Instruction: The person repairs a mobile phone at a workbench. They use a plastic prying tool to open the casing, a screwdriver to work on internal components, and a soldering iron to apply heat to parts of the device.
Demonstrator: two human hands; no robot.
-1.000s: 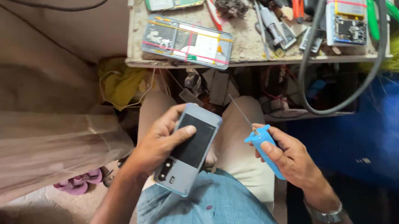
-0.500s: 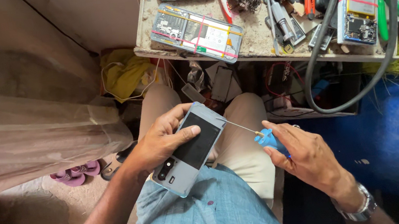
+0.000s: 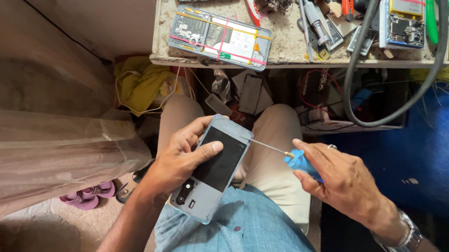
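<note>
Smartphone (image 3: 210, 168): held over the lap, gripped along its edges by the left hand (image 3: 181, 159). Judged light, rigid, smooth, fragile at the glass. Blue-handled precision screwdriver (image 3: 289, 155): pinched in the right hand (image 3: 341, 180), tip at the phone's side edge.

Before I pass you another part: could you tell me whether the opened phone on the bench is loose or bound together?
Bound: two red rubber bands cross the opened phone, which lies flat at the workbench edge.
</note>
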